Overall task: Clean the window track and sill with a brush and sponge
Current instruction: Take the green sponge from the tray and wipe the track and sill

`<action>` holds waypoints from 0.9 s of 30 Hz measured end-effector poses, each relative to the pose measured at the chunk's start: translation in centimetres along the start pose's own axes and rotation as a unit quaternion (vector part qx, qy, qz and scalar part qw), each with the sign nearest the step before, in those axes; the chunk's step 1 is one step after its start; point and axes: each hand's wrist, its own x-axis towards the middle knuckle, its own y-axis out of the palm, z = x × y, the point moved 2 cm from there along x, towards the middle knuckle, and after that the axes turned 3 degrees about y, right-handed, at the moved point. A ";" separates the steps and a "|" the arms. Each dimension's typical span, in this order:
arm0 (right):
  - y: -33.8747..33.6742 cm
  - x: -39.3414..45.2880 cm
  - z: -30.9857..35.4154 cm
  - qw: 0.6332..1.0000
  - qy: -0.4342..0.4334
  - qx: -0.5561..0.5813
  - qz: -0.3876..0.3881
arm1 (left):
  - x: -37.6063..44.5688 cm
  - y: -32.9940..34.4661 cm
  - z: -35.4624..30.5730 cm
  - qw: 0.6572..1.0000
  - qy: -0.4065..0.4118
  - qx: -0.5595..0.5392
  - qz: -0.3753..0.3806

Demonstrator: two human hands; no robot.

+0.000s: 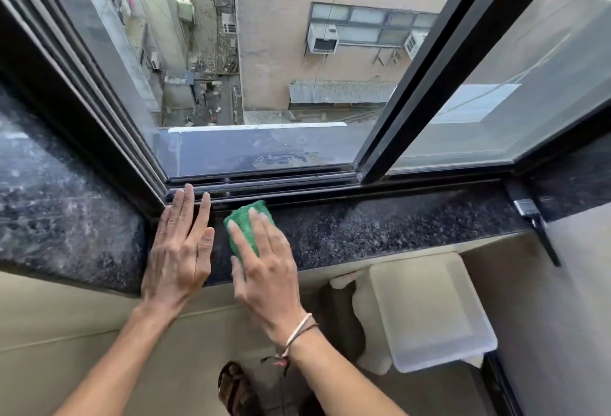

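A green sponge lies flat on the dark speckled stone sill. My right hand presses down on the sponge with fingers spread over it. My left hand rests flat on the sill at the left corner, empty, with fingertips touching the black window track. A brush with a black handle lies at the sill's far right end, its handle hanging over the edge.
The sliding pane stands at the right, leaving the left half of the window open to a deep drop outside. A white lidded plastic bin sits on the floor below the sill. A sandalled foot shows at the bottom.
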 end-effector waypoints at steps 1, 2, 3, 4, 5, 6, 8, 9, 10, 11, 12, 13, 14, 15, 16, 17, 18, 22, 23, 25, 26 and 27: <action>-0.3 -0.1 -0.7 1.000 -0.023 -0.019 0.003 | -0.1 0.0 0.0 1.000 0.003 0.010 0.002; -1.0 -0.3 -1.9 0.998 -0.046 -0.037 0.004 | 0.0 0.0 -0.1 1.000 0.008 0.019 0.000; -1.7 -0.5 -3.6 0.997 -0.065 -0.052 0.004 | 0.0 0.1 -0.2 0.999 0.014 0.029 -0.003; -2.6 -0.9 -5.6 0.995 -0.072 -0.065 0.002 | 0.0 0.2 -0.2 0.999 0.020 0.040 -0.004; -3.7 -1.2 -8.0 0.995 -0.063 -0.074 0.000 | 0.0 0.4 -0.4 0.998 0.024 0.050 -0.004; -5.0 -1.4 -10.5 0.996 -0.039 -0.080 -0.004 | 0.1 0.5 -0.6 0.998 0.028 0.058 -0.004; -8.1 -1.8 -16.6 0.995 0.039 -0.089 -0.017 | 0.4 1.0 -1.4 0.997 0.037 0.069 -0.005; -9.8 -2.1 -19.9 0.991 0.086 -0.098 -0.028 | 0.6 1.4 -2.1 0.997 0.040 0.072 -0.004; -11.5 -2.2 -23.3 0.984 0.136 -0.108 -0.040 | 0.9 1.8 -2.9 0.996 0.044 0.074 -0.003; -13.2 -2.4 -26.5 0.974 0.187 -0.116 -0.055 | 1.2 2.3 -3.7 0.996 0.050 0.076 -0.002; -14.7 -2.4 -29.3 0.961 0.240 -0.117 -0.071 | 1.5 2.7 -4.3 0.995 0.056 0.078 0.001; -15.7 -2.3 -31.5 0.946 0.292 -0.111 -0.090 | 1.7 3.0 -4.7 0.995 0.063 0.079 0.004; -16.3 -2.1 -32.9 0.929 0.340 -0.098 -0.111 | 1.9 3.1 -4.9 0.995 0.069 0.079 0.005; -16.4 -1.6 -33.4 0.911 0.381 -0.084 -0.136 | 2.0 3.1 -4.9 0.994 0.072 0.080 0.005; -15.9 -1.2 -33.0 0.893 0.413 -0.068 -0.162 | 1.9 3.1 -4.8 0.994 0.073 0.082 0.007; -15.1 -0.8 -31.8 0.878 0.436 -0.054 -0.191 | 1.9 3.0 -4.8 0.994 0.073 0.083 0.008; -14.1 -0.5 -29.9 0.868 0.446 -0.043 -0.213 | 1.8 3.0 -4.8 0.994 0.074 0.080 0.006; -8.9 -0.8 -19.0 0.919 0.354 -0.035 -0.171 | 1.9 3.1 -4.7 0.995 0.075 0.068 0.002; -7.7 -1.2 -16.2 0.936 0.317 -0.023 -0.153 | 1.9 3.2 -4.7 0.994 0.077 0.071 0.000; -6.0 -1.6 -11.1 0.962 0.246 0.013 -0.116 | 1.7 3.2 -4.6 0.995 0.080 0.067 0.002; -5.6 -1.6 -9.2 0.971 0.217 0.037 -0.096 | 1.6 3.2 -4.5 0.995 0.079 0.057 0.003; -5.9 -1.4 -7.8 0.973 0.201 0.071 -0.083 | 1.6 3.0 -4.6 0.996 0.076 0.043 0.005</action>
